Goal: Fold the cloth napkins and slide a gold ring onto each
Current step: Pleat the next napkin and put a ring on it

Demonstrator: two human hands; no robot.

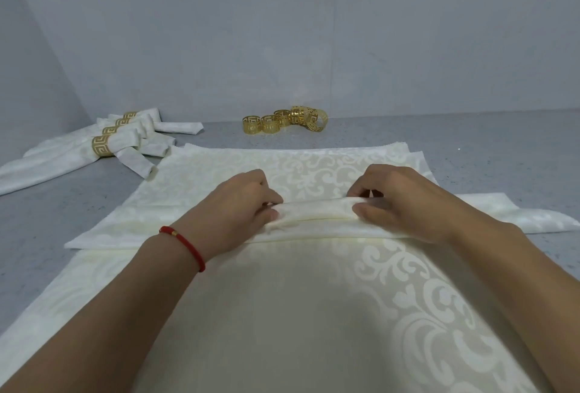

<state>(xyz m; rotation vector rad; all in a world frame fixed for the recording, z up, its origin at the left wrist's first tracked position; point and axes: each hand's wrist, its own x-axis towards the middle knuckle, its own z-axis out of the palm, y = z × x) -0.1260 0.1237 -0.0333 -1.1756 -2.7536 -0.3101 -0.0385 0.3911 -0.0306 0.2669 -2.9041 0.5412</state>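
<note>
A grey table was seen, spread with a stack of flat cream damask napkins that reached towards the viewer. The top napkin had been gathered across its middle into a raised pleat, apparently so that it could be narrowed enough for a ring. The pleat was pinched at one end by the left hand, with thumb and fingers closed on the cloth, and at the other by the right hand, likewise clamped; the ridge was kept even between them, it was judged. A red bracelet was worn on the left wrist. At far left, finished napkins lay already ringed. The loose gold rings lay clustered well beyond the hands, unobstructed.
</note>
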